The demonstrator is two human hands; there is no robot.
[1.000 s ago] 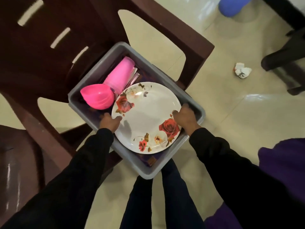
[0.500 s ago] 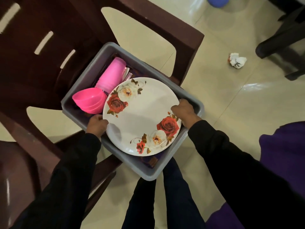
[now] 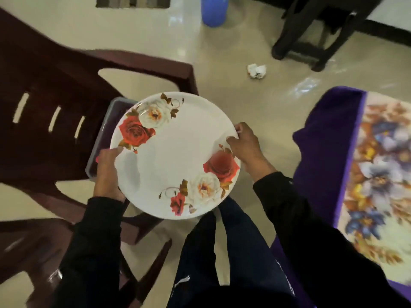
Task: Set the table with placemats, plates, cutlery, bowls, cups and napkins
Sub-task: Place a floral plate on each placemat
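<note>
White round melamine plate (image 3: 175, 156) with red rose prints is held level above the grey plastic tub (image 3: 104, 134), left hand (image 3: 108, 172) and right hand (image 3: 246, 147) gripping opposite rims. The person should keep it flat and swing it right, toward the floral purple-edged cloth (image 3: 364, 174).

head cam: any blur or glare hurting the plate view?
Head view: plate fairly sharp, both hands gripping its rim; chair and cloth smeared by motion blur; glare streaks on the floor; wide-angle bending at the edges.
</note>
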